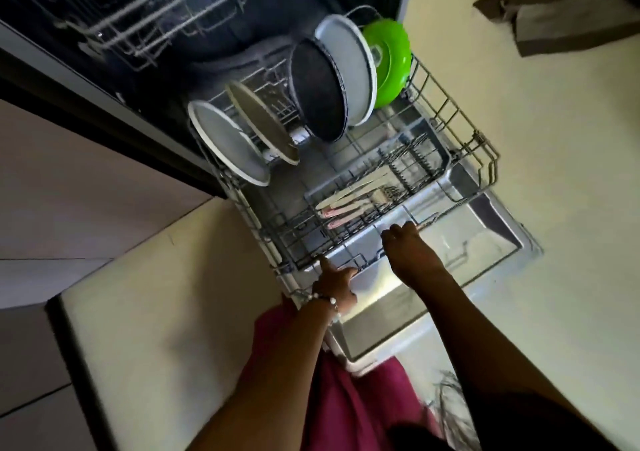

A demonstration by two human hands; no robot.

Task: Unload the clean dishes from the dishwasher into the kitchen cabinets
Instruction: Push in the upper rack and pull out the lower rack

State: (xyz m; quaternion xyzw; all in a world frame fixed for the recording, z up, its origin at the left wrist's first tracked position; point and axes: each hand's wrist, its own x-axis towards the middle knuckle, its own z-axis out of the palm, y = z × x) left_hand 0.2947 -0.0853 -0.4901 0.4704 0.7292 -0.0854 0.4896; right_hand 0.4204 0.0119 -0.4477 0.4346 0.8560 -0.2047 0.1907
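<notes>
Head view: nearest me, my left hand [335, 286] rests on the front rail of the lower rack [460, 118], forefinger straight along the wire; whether the other fingers curl under it I cannot tell. My right hand [408, 246] grips the same rail further along, fingers curled over it. The rack stands out over the open dishwasher door [491, 236]. Just past the rail lies cutlery [349, 205], light and loose, best lifted by its pale handles. Beyond stand the plates: a white plate [228, 142], a beige plate [263, 125], a dark round pan [318, 94], a second white plate [349, 70] and a green dish [391, 66] furthest off. I judge the plates stiff, breakable and possibly slick; I'd pinch each by its upper rim.
</notes>
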